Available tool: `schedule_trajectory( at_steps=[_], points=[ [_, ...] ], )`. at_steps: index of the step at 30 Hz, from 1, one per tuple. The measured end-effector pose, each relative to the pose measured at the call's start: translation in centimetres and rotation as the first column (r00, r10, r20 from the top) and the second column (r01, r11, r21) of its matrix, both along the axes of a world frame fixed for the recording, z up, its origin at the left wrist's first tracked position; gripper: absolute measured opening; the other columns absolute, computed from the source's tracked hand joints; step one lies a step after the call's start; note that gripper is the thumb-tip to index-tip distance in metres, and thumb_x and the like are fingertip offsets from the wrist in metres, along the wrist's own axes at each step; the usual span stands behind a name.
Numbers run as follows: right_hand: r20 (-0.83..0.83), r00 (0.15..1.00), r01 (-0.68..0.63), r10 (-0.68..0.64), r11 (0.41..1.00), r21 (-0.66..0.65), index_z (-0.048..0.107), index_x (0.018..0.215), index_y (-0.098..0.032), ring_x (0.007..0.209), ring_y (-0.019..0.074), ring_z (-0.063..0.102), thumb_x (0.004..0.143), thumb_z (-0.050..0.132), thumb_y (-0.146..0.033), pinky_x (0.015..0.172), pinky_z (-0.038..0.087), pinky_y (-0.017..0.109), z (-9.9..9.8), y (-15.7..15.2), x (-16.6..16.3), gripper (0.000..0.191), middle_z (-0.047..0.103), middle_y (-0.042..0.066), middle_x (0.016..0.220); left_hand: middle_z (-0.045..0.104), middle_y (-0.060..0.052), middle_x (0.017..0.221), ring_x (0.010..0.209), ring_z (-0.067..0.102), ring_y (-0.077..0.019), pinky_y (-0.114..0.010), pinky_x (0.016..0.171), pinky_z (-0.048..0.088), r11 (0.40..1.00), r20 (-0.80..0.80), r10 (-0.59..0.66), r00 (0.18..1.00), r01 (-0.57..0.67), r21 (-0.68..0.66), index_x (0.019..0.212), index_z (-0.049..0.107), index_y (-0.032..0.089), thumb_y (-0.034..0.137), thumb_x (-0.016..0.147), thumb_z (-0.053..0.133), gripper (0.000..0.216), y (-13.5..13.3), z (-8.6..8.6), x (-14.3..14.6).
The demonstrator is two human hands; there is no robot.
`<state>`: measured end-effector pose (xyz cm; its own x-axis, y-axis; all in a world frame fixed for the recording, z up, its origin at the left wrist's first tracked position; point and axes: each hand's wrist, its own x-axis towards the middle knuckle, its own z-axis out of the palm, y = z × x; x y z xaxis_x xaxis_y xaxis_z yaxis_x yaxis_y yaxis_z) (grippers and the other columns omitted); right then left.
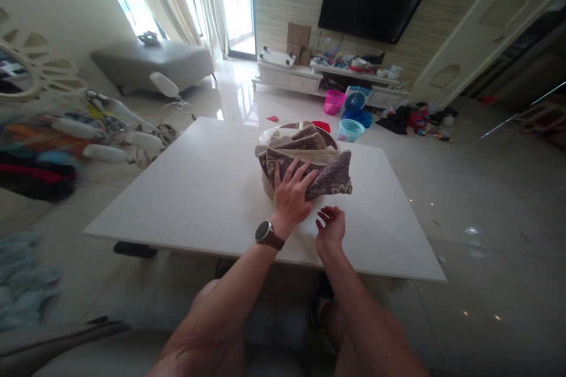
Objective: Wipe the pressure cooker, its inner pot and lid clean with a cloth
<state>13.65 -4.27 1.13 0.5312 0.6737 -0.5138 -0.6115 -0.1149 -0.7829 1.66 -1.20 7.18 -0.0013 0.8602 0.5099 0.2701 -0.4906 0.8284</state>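
A folded brown and beige towel hangs over the near rim of a round, cream-coloured container on the white table. More folded brown cloth sticks up out of that container. Wearing a watch, my left hand lies on the towel's near side with its fingers spread. Just below the towel and to the right, my right hand is apart from it, palm turned inward and fingers loosely curled, with nothing in them. The container's lower part is mostly hidden behind the towel and my left hand.
The white table spreads around the container. Beyond its far edge stand a light blue basket, a pink basket and a low TV cabinet. A white lamp-like fixture is at the left.
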Motion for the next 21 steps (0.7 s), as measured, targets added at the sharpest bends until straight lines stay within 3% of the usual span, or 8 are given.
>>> schedule_trajectory(
  at_steps=[5,12,14,17,19,21],
  points=[
    [-0.033,0.999,0.011,-0.011,1.000,0.004,0.060,0.076,-0.022,0.075,0.0135,0.061,0.083,0.057,-0.036,0.067,0.041,0.028,0.7,-0.4,-0.4,0.016,0.065,-0.003,0.079,0.065,-0.006,0.148,0.153,0.040,-0.0395,-0.063,0.132,-0.001,0.997,-0.080,0.015,0.997,-0.009,0.075,0.122,0.077,0.030,0.012,0.073,0.077,0.053,-0.5,-0.1,-0.1],
    [-0.017,1.000,-0.015,0.015,1.000,0.003,0.059,0.076,-0.022,0.074,0.0129,0.060,0.081,0.055,-0.038,0.065,0.042,0.027,0.6,-0.1,-0.7,0.017,0.064,-0.002,0.081,0.063,-0.009,0.150,0.157,0.036,-0.0326,-0.053,0.134,0.015,0.963,0.146,0.259,0.955,-0.267,0.039,0.128,0.074,0.024,0.014,0.080,0.070,0.049,2.4,-2.8,-3.8],
    [-0.002,1.000,-0.015,0.015,1.000,0.008,0.059,0.077,-0.022,0.074,0.0131,0.060,0.081,0.056,-0.038,0.065,0.042,0.026,0.3,0.1,-0.9,0.017,0.064,-0.002,0.080,0.064,-0.011,0.146,0.153,0.042,-0.0307,-0.047,0.131,0.025,0.943,0.308,0.326,0.894,-0.331,-0.035,0.124,0.075,0.021,0.018,0.083,0.070,0.041,3.5,-4.0,-4.3],
    [0.007,1.000,0.000,0.000,1.000,0.003,0.060,0.077,-0.022,0.073,0.0134,0.060,0.080,0.056,-0.037,0.064,0.042,0.026,-0.1,0.3,-1.0,0.016,0.065,-0.002,0.078,0.072,-0.013,0.128,0.135,0.059,-0.0289,-0.044,0.123,0.040,0.890,0.504,0.456,0.734,-0.363,-0.277,0.113,0.075,0.017,0.026,0.088,0.070,0.027,4.5,-5.5,-4.4],
    [0.011,1.000,0.002,-0.002,1.000,0.001,0.060,0.078,-0.022,0.073,0.0137,0.061,0.079,0.055,-0.036,0.064,0.041,0.027,-0.3,0.5,-1.1,0.015,0.065,-0.003,0.078,0.076,-0.013,0.118,0.124,0.065,-0.0273,-0.042,0.119,0.044,0.836,0.554,0.546,0.628,-0.371,-0.404,0.108,0.075,0.015,0.029,0.090,0.069,0.024,4.7,-6.2,-4.1],
    [0.020,1.000,-0.002,0.002,1.000,0.012,0.061,0.080,-0.022,0.078,0.0145,0.064,0.079,0.054,-0.035,0.065,0.042,0.027,-0.5,0.6,-1.1,0.015,0.068,-0.002,0.083,0.076,-0.014,0.118,0.122,0.067,-0.0264,-0.040,0.117,0.045,0.813,0.558,0.581,0.593,-0.398,-0.424,0.110,0.074,0.013,0.031,0.091,0.069,0.027,4.4,-6.8,-3.8]
  ],
)
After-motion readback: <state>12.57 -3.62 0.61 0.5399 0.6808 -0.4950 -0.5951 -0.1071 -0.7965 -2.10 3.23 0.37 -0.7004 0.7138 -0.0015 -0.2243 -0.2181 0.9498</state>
